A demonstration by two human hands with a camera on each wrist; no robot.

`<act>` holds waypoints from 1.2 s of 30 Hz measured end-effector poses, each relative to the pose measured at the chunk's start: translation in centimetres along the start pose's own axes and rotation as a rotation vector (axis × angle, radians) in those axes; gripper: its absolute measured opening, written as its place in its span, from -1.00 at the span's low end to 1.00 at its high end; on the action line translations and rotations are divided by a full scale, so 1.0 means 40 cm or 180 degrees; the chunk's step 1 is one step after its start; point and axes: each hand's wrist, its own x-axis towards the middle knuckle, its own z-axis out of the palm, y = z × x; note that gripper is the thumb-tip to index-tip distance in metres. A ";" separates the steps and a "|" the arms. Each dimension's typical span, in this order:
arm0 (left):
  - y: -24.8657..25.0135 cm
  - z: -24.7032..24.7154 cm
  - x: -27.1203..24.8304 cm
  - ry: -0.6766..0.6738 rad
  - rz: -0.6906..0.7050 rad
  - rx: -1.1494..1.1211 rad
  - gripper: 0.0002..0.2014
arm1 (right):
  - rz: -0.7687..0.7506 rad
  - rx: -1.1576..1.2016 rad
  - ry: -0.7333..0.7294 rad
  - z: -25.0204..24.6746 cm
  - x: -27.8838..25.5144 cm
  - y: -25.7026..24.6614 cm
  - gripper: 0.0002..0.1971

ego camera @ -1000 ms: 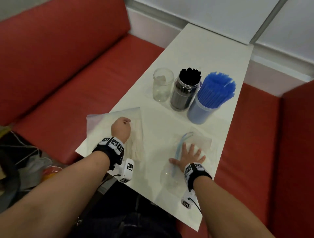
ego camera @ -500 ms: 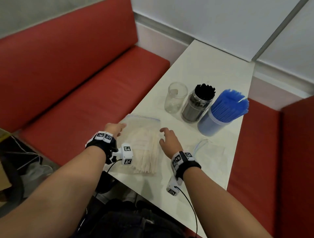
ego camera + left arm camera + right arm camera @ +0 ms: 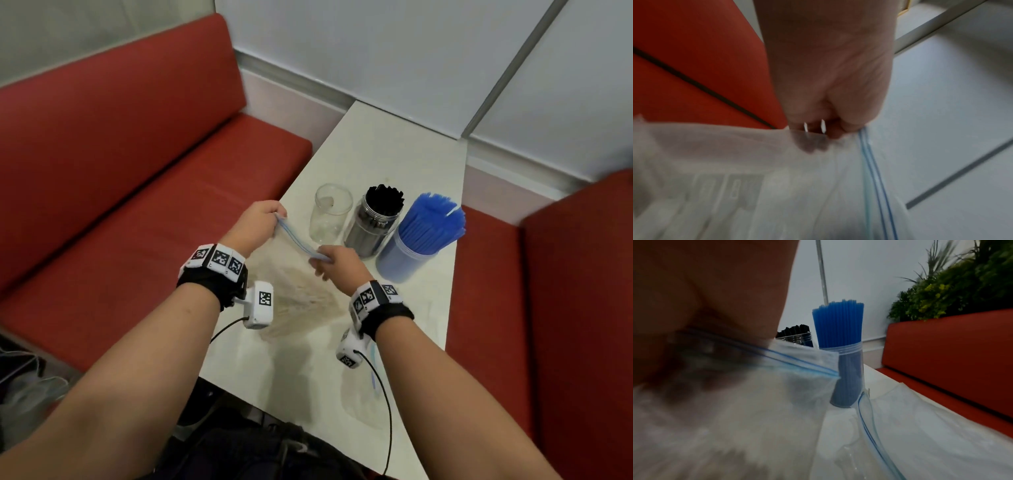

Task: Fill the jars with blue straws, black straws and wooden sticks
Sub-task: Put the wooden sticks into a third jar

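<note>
Both hands have come together on the clear zip-top bag of pale wooden sticks (image 3: 301,291): the left hand (image 3: 258,219) and right hand (image 3: 337,263) now each pinch an end of its blue zip strip, lifting the mouth off the white surface (image 3: 383,154). Opening likely follows, since the empty glass jar (image 3: 330,214) stands just behind, beside the jars of black straws (image 3: 375,222) and blue straws (image 3: 423,236).

Clear, thin plastic film forms the zip bag (image 3: 294,274), closed by a blue plastic strip; pale wooden sticks (image 3: 301,301) are seen through it; just beyond the zip bag, an empty jar (image 3: 330,214) of glossy transparent material; matt blue straws (image 3: 433,221); smooth white tabletop (image 3: 387,154); red, faintly sheened bench upholstery (image 3: 137,144).
</note>
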 end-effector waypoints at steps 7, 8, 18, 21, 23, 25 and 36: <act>0.098 0.054 0.019 -0.0861 -0.0889 0.0609 -0.16 | 0.0108 0.0612 0.0786 -0.004 -0.001 -0.044 -0.92; 0.106 0.066 0.015 -0.1400 -0.1001 0.0275 -0.18 | 0.0083 0.0752 0.0771 -0.001 -0.003 -0.055 -0.93; 0.064 0.061 0.057 -0.2072 -0.1059 -0.1353 -0.74 | 0.0788 0.3334 0.0623 -0.057 -0.009 -0.011 -0.77; 0.013 0.032 0.079 -0.1217 -0.1510 -0.2293 -0.76 | 0.1404 0.3326 0.1369 -0.088 -0.020 0.069 -0.81; -0.024 0.035 0.087 -0.0872 -0.1932 -0.2718 -0.75 | 0.1233 0.2962 0.1468 -0.081 -0.027 0.086 -0.76; -0.044 0.056 0.088 -0.0721 -0.2219 -0.2925 -0.78 | 0.1147 0.2625 0.1600 -0.064 -0.023 0.068 -0.76; -0.040 0.119 0.067 -0.0833 -0.1681 -0.1446 -0.61 | -0.0604 -0.0283 0.1847 -0.050 -0.016 -0.069 -0.79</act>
